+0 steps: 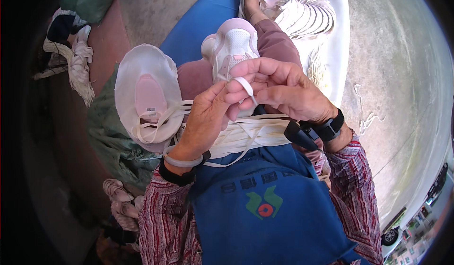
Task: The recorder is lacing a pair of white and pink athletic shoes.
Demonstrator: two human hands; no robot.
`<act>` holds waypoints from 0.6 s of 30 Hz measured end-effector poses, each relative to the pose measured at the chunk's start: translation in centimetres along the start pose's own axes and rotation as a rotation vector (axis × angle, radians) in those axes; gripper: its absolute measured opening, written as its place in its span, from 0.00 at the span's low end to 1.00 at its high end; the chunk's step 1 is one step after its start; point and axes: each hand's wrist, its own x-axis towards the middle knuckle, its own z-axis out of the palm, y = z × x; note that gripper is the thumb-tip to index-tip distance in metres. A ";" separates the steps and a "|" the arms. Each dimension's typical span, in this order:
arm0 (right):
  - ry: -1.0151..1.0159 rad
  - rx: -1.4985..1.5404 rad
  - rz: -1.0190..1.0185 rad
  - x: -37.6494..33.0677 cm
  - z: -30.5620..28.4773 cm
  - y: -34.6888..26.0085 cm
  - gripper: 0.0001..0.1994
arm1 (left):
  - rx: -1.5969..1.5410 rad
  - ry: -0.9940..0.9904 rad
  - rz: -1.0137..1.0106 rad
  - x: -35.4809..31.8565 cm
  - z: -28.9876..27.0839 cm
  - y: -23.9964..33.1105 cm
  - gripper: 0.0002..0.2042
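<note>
Lacing of a pink-and-white sneaker [232, 47] on the lap, both hands working one white lace [246, 86].

Left hand [205, 118] and right hand [283, 87] are meeting just below the shoe's tongue, fingertips pressed together and pinching the flat lace, which is looping between them. Judged from this grip, keeping the lace flat and untwisted while feeding it is giving the cleanest result. A bundle of spare white laces [246, 135] is lying across the thighs directly under the wrists, so snagging looks possible. A second shoe, sole up [149, 97], is crowding the left side; open room is lying to the right, over bare concrete floor [402, 75].
</note>
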 end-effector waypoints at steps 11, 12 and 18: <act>0.116 0.069 0.105 -0.3 -1.7 0.3 0.15 | -0.065 -0.091 -0.020 0.5 -1.3 -0.9 0.13; 0.110 0.023 0.101 -0.5 -1.6 0.1 0.14 | -0.044 -0.194 -0.051 0.4 -1.5 -0.4 0.13; 0.077 -0.272 0.091 -1.0 -1.2 0.2 0.14 | -0.042 -0.143 -0.172 0.0 -0.3 -0.7 0.13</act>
